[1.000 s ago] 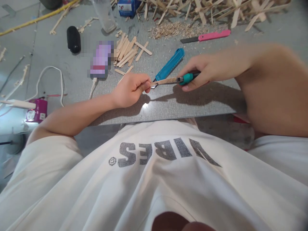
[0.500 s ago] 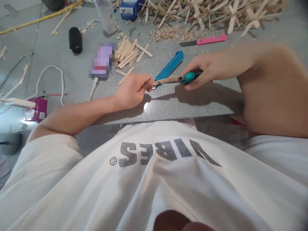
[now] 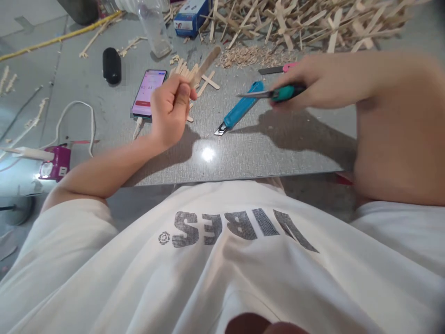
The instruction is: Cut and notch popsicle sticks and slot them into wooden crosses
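Observation:
My left hand (image 3: 173, 109) is closed on a flat wooden craft stick (image 3: 206, 64), which points up and right above the table. My right hand (image 3: 313, 83) grips a teal-and-black-handled tool (image 3: 283, 93); its narrow metal end points left, blurred, so its kind is unclear. Beneath that end lies a blue box cutter (image 3: 243, 106), blade out toward me. Loose craft sticks (image 3: 186, 70) are piled just beyond my left hand, some hidden by it. A phone (image 3: 148, 93) with its screen lit lies left of that hand.
A heap of crossed sticks (image 3: 295, 23) fills the back, with wood shavings (image 3: 243, 54) before it. A pink-handled knife (image 3: 273, 70) lies partly behind my right hand. A clear bottle (image 3: 155, 30), blue box (image 3: 191, 18), black case (image 3: 111, 66) and white cable (image 3: 91, 116) are around.
My hands have moved apart: the left went up and left with the craft stick, now tilted upward. The tool's metal end has come away from the stick, and my right hand shifted slightly farther from me.

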Available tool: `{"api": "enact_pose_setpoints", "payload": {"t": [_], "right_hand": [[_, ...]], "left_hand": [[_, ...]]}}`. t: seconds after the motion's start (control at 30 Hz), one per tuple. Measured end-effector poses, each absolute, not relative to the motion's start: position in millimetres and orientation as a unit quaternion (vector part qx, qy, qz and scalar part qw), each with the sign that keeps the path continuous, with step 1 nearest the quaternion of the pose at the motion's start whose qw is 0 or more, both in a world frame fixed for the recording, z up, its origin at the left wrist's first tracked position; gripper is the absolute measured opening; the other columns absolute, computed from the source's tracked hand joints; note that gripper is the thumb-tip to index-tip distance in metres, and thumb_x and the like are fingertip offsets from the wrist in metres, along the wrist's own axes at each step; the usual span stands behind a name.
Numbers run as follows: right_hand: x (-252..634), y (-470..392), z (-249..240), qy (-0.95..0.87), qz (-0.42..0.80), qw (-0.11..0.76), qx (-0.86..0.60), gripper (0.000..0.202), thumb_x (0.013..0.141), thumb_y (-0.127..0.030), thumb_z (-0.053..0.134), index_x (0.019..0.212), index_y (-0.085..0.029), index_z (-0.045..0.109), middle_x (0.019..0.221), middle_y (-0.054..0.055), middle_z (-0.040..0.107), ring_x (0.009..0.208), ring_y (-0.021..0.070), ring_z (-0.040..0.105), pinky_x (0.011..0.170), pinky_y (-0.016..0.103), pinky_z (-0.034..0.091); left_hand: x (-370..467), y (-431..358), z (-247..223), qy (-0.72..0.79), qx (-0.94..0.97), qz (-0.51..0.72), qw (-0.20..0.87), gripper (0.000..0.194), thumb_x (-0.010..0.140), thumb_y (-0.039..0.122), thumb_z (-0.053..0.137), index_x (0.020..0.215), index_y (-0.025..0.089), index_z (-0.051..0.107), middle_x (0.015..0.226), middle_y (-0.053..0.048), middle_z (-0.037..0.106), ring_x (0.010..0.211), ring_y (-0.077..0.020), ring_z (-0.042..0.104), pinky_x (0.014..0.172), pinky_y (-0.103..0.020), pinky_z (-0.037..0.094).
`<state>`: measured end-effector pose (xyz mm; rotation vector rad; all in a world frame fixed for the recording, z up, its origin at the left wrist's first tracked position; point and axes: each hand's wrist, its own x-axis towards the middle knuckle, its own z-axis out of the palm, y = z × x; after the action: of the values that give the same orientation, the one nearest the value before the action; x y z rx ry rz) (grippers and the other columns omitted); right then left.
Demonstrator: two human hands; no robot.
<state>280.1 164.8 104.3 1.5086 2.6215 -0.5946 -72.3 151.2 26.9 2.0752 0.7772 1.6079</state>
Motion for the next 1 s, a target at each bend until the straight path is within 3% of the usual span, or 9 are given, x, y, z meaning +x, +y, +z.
{"api": "enact_pose_setpoints", "payload": {"t": [0.07, 0.17, 0.23, 0.3, 0.53, 0.67, 0.83, 1.0], "right_hand": [[252.1, 145.4, 101.8, 0.84, -0.135, 0.053, 0.523, 0.011, 0.099, -0.031, 0.076, 0.09, -0.025, 0.072, 0.066, -0.002, 0.058, 0.059, 0.0143, 0.051, 0.061, 0.036, 0.037], [226.5, 129.4, 92.2, 0.851, 0.001, 0.014, 0.526, 0.007, 0.094, -0.029, 0.067, 0.096, -0.025, 0.062, 0.102, 0.009, 0.075, 0.094, 0.0303, 0.072, 0.067, 0.042, 0.04], [223.8, 128.9, 84.7, 0.853, 0.035, 0.003, 0.521, 0.012, 0.095, -0.03, 0.062, 0.106, -0.026, 0.063, 0.121, 0.014, 0.076, 0.117, 0.0374, 0.073, 0.074, 0.046, 0.046], [226.9, 132.1, 78.6, 0.855, 0.032, -0.003, 0.518, 0.02, 0.095, -0.032, 0.06, 0.113, -0.026, 0.066, 0.126, 0.016, 0.076, 0.125, 0.0387, 0.072, 0.082, 0.049, 0.05], [228.6, 127.7, 77.7, 0.86, 0.015, -0.028, 0.51, 0.033, 0.094, -0.032, 0.058, 0.124, -0.027, 0.07, 0.13, 0.015, 0.076, 0.13, 0.0378, 0.07, 0.098, 0.05, 0.052], [220.7, 116.0, 84.7, 0.855, 0.009, -0.001, 0.518, 0.034, 0.093, -0.03, 0.057, 0.124, -0.029, 0.07, 0.131, 0.014, 0.076, 0.131, 0.0391, 0.069, 0.095, 0.051, 0.052], [213.7, 108.4, 90.2, 0.853, 0.05, 0.054, 0.516, 0.04, 0.094, -0.03, 0.05, 0.13, -0.027, 0.07, 0.134, 0.015, 0.076, 0.128, 0.0421, 0.07, 0.089, 0.053, 0.055], [215.4, 111.3, 87.1, 0.853, 0.05, 0.047, 0.518, 0.04, 0.096, -0.034, 0.048, 0.13, -0.027, 0.068, 0.137, 0.017, 0.075, 0.127, 0.0417, 0.069, 0.093, 0.053, 0.056]], "left_hand": [[-67.2, 144.2, 20.1, 0.273, 0.748, 0.574, 0.192, 0.044, 0.117, 0.06, 0.058, 0.09, 0.027, 0.07, 0.056, 0.006, 0.047, 0.044, -0.0089, 0.039, 0.047, -0.033, 0.029], [-64.7, 135.0, 11.8, 0.271, 0.783, 0.543, 0.138, 0.041, 0.114, 0.061, 0.063, 0.094, 0.028, 0.078, 0.069, 0.0, 0.064, 0.06, -0.0143, 0.061, 0.062, -0.034, 0.047], [-66.1, 133.3, 7.9, 0.266, 0.789, 0.538, 0.128, 0.041, 0.114, 0.062, 0.061, 0.1, 0.029, 0.08, 0.077, -0.003, 0.07, 0.072, -0.0184, 0.07, 0.073, -0.035, 0.056], [-68.0, 134.1, 3.9, 0.255, 0.795, 0.535, 0.129, 0.038, 0.116, 0.058, 0.058, 0.106, 0.03, 0.082, 0.083, -0.004, 0.074, 0.079, -0.0194, 0.074, 0.078, -0.036, 0.06], [-69.4, 138.2, -7.9, 0.278, 0.799, 0.516, 0.135, 0.042, 0.114, 0.061, 0.061, 0.112, 0.025, 0.081, 0.089, -0.005, 0.075, 0.079, -0.0177, 0.075, 0.082, -0.037, 0.066], [-69.2, 138.3, -8.7, 0.286, 0.794, 0.517, 0.145, 0.041, 0.113, 0.061, 0.062, 0.111, 0.024, 0.081, 0.088, -0.003, 0.076, 0.075, -0.0152, 0.074, 0.073, -0.031, 0.064], [-69.2, 138.0, -10.6, 0.334, 0.785, 0.495, 0.163, 0.047, 0.11, 0.068, 0.061, 0.109, 0.025, 0.079, 0.09, -0.003, 0.076, 0.075, -0.0156, 0.074, 0.075, -0.034, 0.064], [-65.7, 133.4, -5.6, 0.362, 0.763, 0.499, 0.196, 0.042, 0.105, 0.067, 0.069, 0.105, 0.026, 0.081, 0.087, -0.005, 0.077, 0.075, -0.0188, 0.073, 0.077, -0.037, 0.063]]}}
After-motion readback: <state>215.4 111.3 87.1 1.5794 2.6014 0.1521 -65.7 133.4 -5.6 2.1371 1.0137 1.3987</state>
